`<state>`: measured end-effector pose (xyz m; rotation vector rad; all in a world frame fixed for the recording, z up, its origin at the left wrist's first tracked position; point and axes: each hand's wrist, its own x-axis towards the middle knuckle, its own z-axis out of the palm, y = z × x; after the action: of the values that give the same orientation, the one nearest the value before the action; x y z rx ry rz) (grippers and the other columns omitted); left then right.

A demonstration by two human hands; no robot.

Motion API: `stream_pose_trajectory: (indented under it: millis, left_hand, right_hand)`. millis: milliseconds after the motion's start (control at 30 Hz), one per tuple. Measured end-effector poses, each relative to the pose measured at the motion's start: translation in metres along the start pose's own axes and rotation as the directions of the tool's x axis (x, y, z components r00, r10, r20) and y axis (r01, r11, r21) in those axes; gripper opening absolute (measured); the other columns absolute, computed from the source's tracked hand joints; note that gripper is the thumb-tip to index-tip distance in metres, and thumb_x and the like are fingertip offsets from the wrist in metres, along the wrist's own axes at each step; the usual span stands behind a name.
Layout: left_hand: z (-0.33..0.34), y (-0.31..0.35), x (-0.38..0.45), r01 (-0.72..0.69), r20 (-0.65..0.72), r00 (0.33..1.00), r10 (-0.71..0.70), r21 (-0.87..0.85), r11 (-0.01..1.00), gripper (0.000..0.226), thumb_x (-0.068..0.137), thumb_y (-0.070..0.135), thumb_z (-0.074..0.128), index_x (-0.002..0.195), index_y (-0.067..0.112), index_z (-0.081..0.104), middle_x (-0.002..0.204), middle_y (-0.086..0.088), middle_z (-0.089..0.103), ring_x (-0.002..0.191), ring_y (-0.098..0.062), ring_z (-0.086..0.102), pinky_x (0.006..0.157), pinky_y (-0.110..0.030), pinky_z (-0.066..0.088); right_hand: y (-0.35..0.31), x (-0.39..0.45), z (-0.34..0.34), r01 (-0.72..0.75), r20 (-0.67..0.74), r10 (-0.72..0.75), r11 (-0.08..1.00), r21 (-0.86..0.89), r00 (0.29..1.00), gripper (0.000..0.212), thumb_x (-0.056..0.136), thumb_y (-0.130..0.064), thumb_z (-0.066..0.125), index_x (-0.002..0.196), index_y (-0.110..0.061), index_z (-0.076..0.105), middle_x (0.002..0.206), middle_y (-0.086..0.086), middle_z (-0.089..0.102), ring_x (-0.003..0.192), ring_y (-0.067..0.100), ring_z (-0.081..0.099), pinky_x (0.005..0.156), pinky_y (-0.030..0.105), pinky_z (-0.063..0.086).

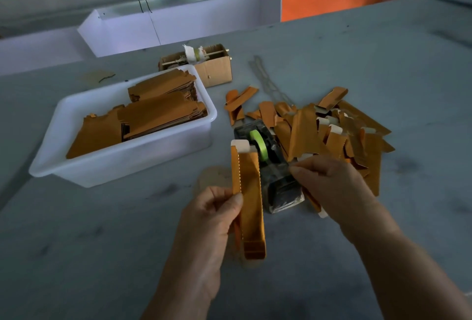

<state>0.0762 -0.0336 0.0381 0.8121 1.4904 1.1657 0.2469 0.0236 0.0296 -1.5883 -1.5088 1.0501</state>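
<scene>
My left hand (212, 220) grips a long folded gold card strip (249, 199) with a white tab at its far end, held above the table. Just right of the strip sits a black tape dispenser (272, 166) with a green tape roll (259, 144). My right hand (329, 186) hovers over the dispenser's near end, thumb and fingers pinched together at its top edge; whether tape is between them is too small to tell.
A heap of loose gold card pieces (319, 130) lies right of the dispenser. A white plastic tub (120, 161) at left holds stacked flat gold pieces. Behind it stands a small cardboard box (214, 69) with a spindle. A white partition (178, 25) edges the grey table.
</scene>
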Motion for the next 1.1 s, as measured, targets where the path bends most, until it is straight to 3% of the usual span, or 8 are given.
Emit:
stream_pose_trajectory:
  millis: [67,233,500,600,767,833,933,1100]
  left_hand:
    - [0.006,0.0,0.0,0.0,0.014,1.0,0.0,-0.034,0.999,0.009,0.087,0.01,0.063,0.08,0.006,0.066,0.075,-0.017,0.069,0.068,-0.031,0.062,0.068,-0.041,0.051]
    - [0.024,0.0,0.004,0.008,0.022,1.0,-0.006,-0.078,0.997,0.007,0.088,0.011,0.063,0.085,0.007,0.068,0.067,-0.002,0.069,0.057,-0.008,0.062,0.051,-0.017,0.047]
    - [0.03,-0.003,0.009,0.019,0.039,0.999,-0.017,-0.068,0.998,0.009,0.089,0.017,0.063,0.09,0.01,0.069,0.077,-0.003,0.074,0.065,-0.009,0.067,0.061,-0.021,0.05]
    - [0.031,-0.005,0.007,-0.007,0.031,0.999,0.009,-0.034,0.999,0.008,0.089,0.019,0.063,0.088,0.013,0.068,0.071,0.003,0.072,0.059,-0.002,0.064,0.062,-0.023,0.047]
    - [0.03,-0.006,0.006,0.003,0.039,0.999,-0.001,-0.051,0.999,0.008,0.089,0.017,0.063,0.085,0.013,0.068,0.065,0.005,0.069,0.056,-0.002,0.06,0.068,-0.03,0.043]
    - [0.029,-0.006,0.007,0.01,0.053,0.999,-0.008,-0.044,0.999,0.009,0.089,0.018,0.063,0.087,0.013,0.069,0.066,0.005,0.069,0.056,-0.001,0.059,0.068,-0.029,0.043]
    - [0.028,-0.006,0.008,0.024,0.053,0.998,-0.021,-0.055,0.998,0.009,0.088,0.019,0.064,0.089,0.012,0.07,0.069,0.004,0.07,0.058,-0.005,0.06,0.07,-0.032,0.044]
    - [0.028,-0.009,0.01,-0.009,0.065,0.998,0.015,-0.092,0.996,0.012,0.088,0.019,0.064,0.091,0.009,0.069,0.08,-0.004,0.073,0.07,-0.012,0.065,0.068,-0.03,0.048]
  right_hand:
    - [-0.001,0.003,0.004,0.005,0.025,-0.005,1.0,-0.028,1.0,0.014,0.088,-0.03,0.061,0.074,-0.032,0.064,0.073,-0.009,0.062,0.067,0.003,0.059,0.054,0.011,0.039]
    - [-0.005,0.005,0.012,-0.012,0.044,0.017,0.994,-0.112,0.999,0.011,0.085,-0.038,0.063,0.075,-0.032,0.063,0.072,-0.013,0.061,0.064,-0.001,0.056,0.046,0.008,0.035]
    - [-0.008,0.008,0.016,-0.075,0.049,0.076,0.997,-0.021,0.996,0.012,0.088,-0.023,0.062,0.077,-0.022,0.067,0.075,-0.001,0.067,0.072,0.011,0.063,0.055,0.017,0.041]
    - [-0.008,0.004,0.019,-0.136,0.072,0.123,0.968,0.211,0.99,0.015,0.089,-0.018,0.059,0.079,-0.013,0.069,0.078,0.001,0.07,0.069,0.009,0.066,0.057,0.016,0.046]
    - [-0.004,-0.007,0.01,-0.252,0.209,0.156,0.758,0.601,0.965,0.022,0.088,-0.021,0.056,0.088,-0.002,0.068,0.091,0.012,0.071,0.081,0.019,0.068,0.076,0.032,0.048]
    - [-0.004,-0.01,0.009,-0.226,0.164,0.161,0.796,0.562,0.973,0.019,0.087,-0.02,0.058,0.083,-0.005,0.069,0.102,0.006,0.069,0.087,0.013,0.065,0.078,0.028,0.044]
    - [-0.003,-0.014,0.013,-0.12,-0.062,0.142,0.955,0.272,0.988,0.013,0.085,-0.022,0.063,0.075,-0.016,0.067,0.12,-0.011,0.055,0.105,0.006,0.051,0.083,0.025,0.042]
    - [0.004,-0.019,0.023,-0.013,-0.196,0.022,0.999,0.045,0.98,0.015,0.084,-0.021,0.067,0.07,-0.023,0.062,0.121,-0.009,0.048,0.09,0.001,0.05,0.065,0.007,0.037]
